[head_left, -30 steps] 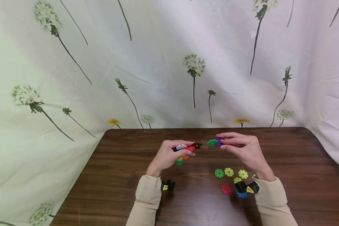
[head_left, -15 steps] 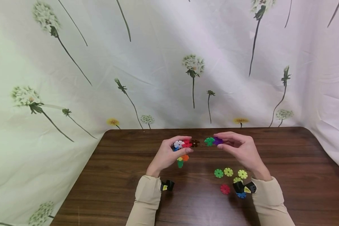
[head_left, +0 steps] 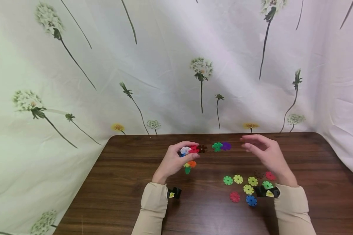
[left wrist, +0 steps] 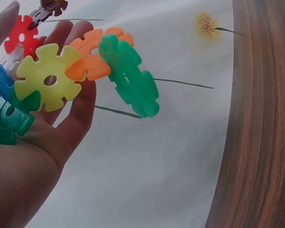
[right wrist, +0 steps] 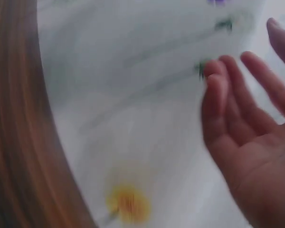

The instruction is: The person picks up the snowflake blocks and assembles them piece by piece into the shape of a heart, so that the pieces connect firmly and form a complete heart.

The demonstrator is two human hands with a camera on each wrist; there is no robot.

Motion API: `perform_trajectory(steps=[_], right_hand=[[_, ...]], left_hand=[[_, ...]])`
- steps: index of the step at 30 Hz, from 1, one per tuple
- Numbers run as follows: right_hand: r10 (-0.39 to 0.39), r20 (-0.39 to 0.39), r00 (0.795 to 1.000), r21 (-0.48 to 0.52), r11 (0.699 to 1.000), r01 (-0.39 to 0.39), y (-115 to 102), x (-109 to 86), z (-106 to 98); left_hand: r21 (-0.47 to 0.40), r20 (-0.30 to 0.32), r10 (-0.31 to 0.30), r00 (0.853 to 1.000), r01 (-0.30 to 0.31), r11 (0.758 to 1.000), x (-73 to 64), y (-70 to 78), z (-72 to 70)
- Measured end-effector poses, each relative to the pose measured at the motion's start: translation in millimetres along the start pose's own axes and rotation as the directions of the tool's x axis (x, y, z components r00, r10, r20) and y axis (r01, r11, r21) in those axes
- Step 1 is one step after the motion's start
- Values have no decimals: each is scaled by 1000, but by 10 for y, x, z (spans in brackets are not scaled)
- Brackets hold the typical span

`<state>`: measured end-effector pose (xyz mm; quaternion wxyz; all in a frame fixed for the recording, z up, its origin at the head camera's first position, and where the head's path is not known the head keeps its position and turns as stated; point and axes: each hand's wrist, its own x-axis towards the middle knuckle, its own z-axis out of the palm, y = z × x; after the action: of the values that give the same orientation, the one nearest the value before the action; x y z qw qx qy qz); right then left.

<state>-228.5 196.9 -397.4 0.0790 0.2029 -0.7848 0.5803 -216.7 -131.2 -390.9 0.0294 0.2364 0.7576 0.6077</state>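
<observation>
My left hand (head_left: 174, 161) pinches a chain of interlocked, notched plastic discs between thumb and fingers, gripping it near the red disc (head_left: 194, 149). To the right the chain runs through a dark brown disc (head_left: 202, 149) and a green disc (head_left: 217, 147) to a purple disc (head_left: 226, 146) at its end. In the left wrist view its other end passes by the palm: a yellow disc (left wrist: 49, 78), an orange disc (left wrist: 91, 52) and a green disc (left wrist: 129, 76). My right hand (head_left: 269, 156) holds nothing, fingers loosely bent, a short way right of the purple disc.
Several loose discs lie on the wooden table (head_left: 120, 195) in front of the right wrist, among them a red disc (head_left: 234, 196), a blue disc (head_left: 251, 200) and a yellow disc (head_left: 238, 179). A floral cloth (head_left: 164, 81) hangs behind the table.
My right hand has let go of the purple disc and moved off to the right. The purple disc stays on the chain, which my left hand keeps holding in nearly the same place.
</observation>
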Motion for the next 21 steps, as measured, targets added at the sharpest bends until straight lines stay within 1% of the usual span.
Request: perform_trajectory(steps=[1,3,5,6,8,9,12,15,18,20,21], right_hand=[[30,6,1000,-67,997,-29,61,-16,-65],[113,39,993,-211,972,-102,183,-59,-189],[195,100,976,-328,932,-153,305,-103,-288],[230,136,964,-364,916,-167,363,-121,-333],[300,195,934,-397,895,-205,465,-161,-390],[324,217,921,-407,887,-216,513,-173,-408],[359,275,892,-443,871,-214,630,-195,-434],[394,320,862,-471,855,-216,693,-194,-427],[418,344,841,-491,843,-218,709,-186,-411],[437,337,834,-506,831,-231,710,-184,-399],[440,332,834,-516,825,-230,713,-184,-394]], left_hand=[[-5,2,1,1000,-1,1000,0,-2,-2],[-8,7,0,1000,0,1000,0,-6,-4],[-6,8,-5,1000,5,1000,0,-8,-6],[-4,8,-8,1000,8,1000,-1,-8,-7],[-2,7,-17,1000,17,1000,-7,-8,-10],[-1,6,-21,1000,21,1000,-9,-8,-10],[1,3,-31,1000,31,1000,-11,-15,-13],[12,-2,-33,999,33,999,-9,-19,-14],[23,-7,-33,999,33,999,-8,-18,-12],[30,-9,-33,999,33,999,-7,-17,-11],[31,-9,-33,999,33,999,-7,-16,-9]])
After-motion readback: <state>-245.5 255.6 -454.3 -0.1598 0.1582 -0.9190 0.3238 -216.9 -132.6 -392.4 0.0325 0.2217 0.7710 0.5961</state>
